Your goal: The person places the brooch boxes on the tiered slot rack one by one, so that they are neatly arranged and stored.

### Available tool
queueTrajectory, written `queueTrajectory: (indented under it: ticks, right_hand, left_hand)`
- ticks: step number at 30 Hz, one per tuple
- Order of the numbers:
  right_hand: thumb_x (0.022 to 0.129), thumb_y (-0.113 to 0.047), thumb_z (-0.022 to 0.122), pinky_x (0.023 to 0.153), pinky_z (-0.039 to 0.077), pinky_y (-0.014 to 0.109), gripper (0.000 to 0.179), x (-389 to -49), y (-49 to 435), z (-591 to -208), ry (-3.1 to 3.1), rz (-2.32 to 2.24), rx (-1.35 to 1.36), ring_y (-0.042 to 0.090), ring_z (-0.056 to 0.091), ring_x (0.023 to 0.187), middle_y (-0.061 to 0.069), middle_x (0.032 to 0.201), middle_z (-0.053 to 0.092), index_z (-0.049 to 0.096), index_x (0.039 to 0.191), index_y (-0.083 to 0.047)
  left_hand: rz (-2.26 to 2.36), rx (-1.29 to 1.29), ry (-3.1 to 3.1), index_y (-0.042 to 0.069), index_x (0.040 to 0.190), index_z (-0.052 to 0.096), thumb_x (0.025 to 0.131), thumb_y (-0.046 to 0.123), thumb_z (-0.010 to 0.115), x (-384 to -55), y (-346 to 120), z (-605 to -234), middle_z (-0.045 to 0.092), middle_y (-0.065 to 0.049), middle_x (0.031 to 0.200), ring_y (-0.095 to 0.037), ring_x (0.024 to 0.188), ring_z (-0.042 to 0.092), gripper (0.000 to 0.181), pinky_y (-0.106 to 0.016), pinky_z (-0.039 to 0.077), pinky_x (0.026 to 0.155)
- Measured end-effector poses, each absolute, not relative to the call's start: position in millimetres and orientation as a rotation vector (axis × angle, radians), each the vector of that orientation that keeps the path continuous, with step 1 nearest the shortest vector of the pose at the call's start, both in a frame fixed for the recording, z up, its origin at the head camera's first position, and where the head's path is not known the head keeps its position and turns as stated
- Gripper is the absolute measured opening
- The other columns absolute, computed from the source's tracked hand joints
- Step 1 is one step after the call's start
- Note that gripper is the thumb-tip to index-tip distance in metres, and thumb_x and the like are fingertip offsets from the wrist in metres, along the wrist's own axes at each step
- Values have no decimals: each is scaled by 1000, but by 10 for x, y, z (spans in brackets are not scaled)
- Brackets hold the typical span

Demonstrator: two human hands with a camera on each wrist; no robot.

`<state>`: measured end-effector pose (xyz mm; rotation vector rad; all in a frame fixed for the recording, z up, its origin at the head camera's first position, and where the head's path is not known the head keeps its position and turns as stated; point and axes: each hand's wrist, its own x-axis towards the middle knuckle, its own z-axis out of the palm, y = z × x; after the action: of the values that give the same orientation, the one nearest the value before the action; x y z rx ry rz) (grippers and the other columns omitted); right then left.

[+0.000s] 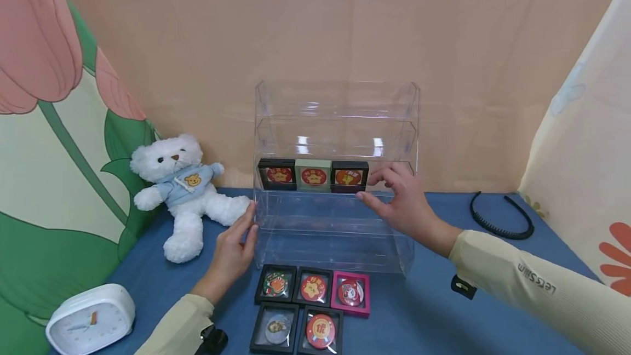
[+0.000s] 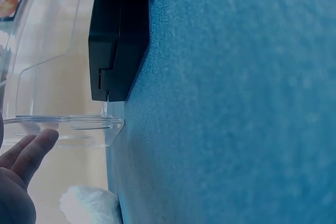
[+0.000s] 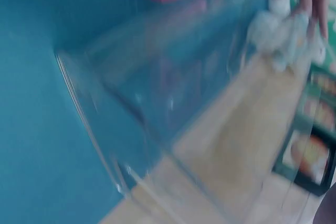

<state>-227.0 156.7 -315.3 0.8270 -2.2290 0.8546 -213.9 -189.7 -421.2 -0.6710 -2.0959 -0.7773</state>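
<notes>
Bent and loosely gathered, the fingers of the right hand stood at the right edge of a black case, with the thumb by its lower right corner and the forefinger beside it. Whether they pinched the case or only touched it, I could not tell.

That case stood upright on the middle tier of the clear stand, last in a row of three. To its left along the tier stood a pale green case and then a second black case. The row ran lengthwise across the stand, toward its right end; the black case's front looked nearly square, so it had no marked long axis. From the grip, the case lay directly to the left, and a bare stretch of tier ran behind the fingers to the stand's right end.

The right hand was much the nearer one. The left hand was at the stand's left end, its outstretched fingertips against the side panel, gripping nothing visible.

Five more framed cases lay flat in front of the stand, the pink case among them, and a white bear sat to its left.
</notes>
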Motion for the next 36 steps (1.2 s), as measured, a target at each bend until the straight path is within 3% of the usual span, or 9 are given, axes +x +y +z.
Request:
queueTrajectory:
  ticks: [14, 23, 26, 31, 36]
  right_hand:
    - [79, -29, 78, 73, 52, 33, 24, -1598, 1507, -3651, -2429, 1033, 968, 7, 54, 91, -16, 98, 54, 59, 92, -25]
    - [80, -21, 79, 69, 52, 33, 23, -1454, 1553, -3977, -2467, 1059, 986, 9, 56, 88, -11, 97, 57, 60, 93, -23]
    - [81, -27, 77, 71, 52, 35, 23, -1426, 1573, -4022, -2632, 1035, 954, 14, 56, 89, -11, 97, 55, 62, 96, -19]
    - [82, -48, 70, 77, 51, 40, 43, -1400, 1596, -4103, -2931, 916, 854, 15, 53, 91, -7, 97, 52, 62, 108, -15]
    - [83, -53, 66, 80, 50, 44, 54, -1404, 1588, -4160, -3041, 926, 785, 14, 53, 93, -4, 102, 52, 58, 115, -11]
  left_hand:
    - [-791, -667, -2103, -5, 138, 44, 84, -13, 63, -2129, -1924, -4221, 51, -14, 135, -31, 99, 63, 58, -36, 54, 64]
    - [-784, -677, -2097, -4, 139, 44, 82, -15, 63, -2135, -1909, -4181, 51, -15, 135, -29, 105, 61, 60, -38, 53, 71]
    - [-783, -678, -2097, -4, 139, 44, 82, -15, 63, -2132, -1908, -4182, 51, -16, 134, -29, 101, 62, 60, -39, 53, 70]
    - [-781, -680, -2089, -3, 139, 43, 82, -15, 63, -2132, -1906, -4201, 52, -15, 133, -30, 104, 61, 62, -40, 52, 74]
    - [-786, -678, -2090, -2, 140, 43, 82, -15, 63, -2128, -1897, -4211, 52, -15, 133, -30, 104, 61, 62, -41, 51, 75]
